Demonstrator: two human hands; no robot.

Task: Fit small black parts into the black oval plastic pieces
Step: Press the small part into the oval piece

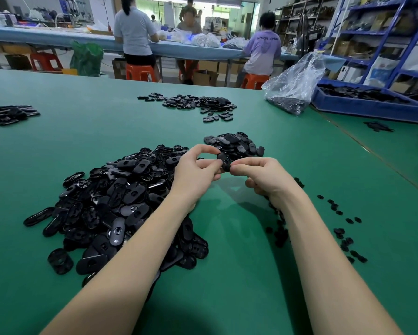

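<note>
1. Two bare hands met above the green tabletop in the head view, the only view given. The left hand and the right hand each pinched one end of a single black oval piece, which was held clear of the tabletop between them.
2. The left hand's fingers curled round the oval piece from the left, and the right hand's thumb and forefinger pressed on its other end. Whether a small part already sat in it could not be told, since the fingers hid the seat.
3. A large heap of oval pieces lay just left of the left forearm. A smaller heap lay just beyond the hands, probably finished ones.
4. Small black parts lay scattered beside the right forearm, some hidden under it.
5. Farther off lay another pile, a clear plastic bag and a blue tray.
6. The step in hand looked like seating a small part into the held piece. The next move would likely call for firm thumb pressure until it sat flush, then setting the piece on the smaller heap.
</note>
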